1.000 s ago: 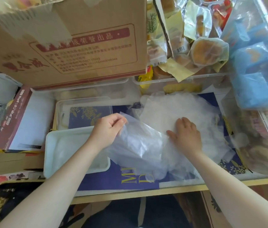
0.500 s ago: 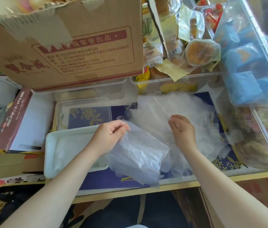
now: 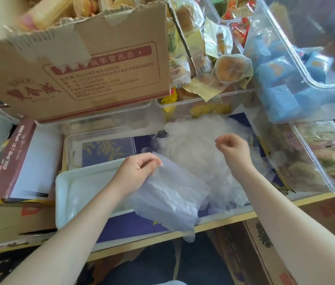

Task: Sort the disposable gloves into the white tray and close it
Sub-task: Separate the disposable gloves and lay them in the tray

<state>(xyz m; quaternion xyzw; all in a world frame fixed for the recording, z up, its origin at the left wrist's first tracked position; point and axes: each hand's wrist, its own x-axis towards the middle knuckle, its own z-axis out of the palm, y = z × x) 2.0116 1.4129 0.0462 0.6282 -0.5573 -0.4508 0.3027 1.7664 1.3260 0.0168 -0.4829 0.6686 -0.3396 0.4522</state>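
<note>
A heap of thin clear disposable gloves point(image 3: 195, 145) lies on the dark blue table surface in the middle. My left hand point(image 3: 137, 169) pinches a bunch of gloves point(image 3: 168, 198) that hangs down just right of the white tray point(image 3: 74, 190). The tray sits at the front left and looks bare inside. My right hand point(image 3: 234, 151) is raised over the heap with its fingers curled; I cannot make out whether a thin glove is pinched in them. A clear lid point(image 3: 100, 147) lies behind the tray.
A big cardboard box point(image 3: 76, 70) overhangs the back left. Clear bins of wrapped snacks point(image 3: 209, 64) and blue packets point(image 3: 281, 83) crowd the back and right. A maroon box point(image 3: 16, 157) stands left of the tray. The table's front edge point(image 3: 224, 225) runs just below the gloves.
My right hand has lifted off the glove heap and curled its fingers. My left hand has kept its bunch of gloves, drawn slightly toward the tray.
</note>
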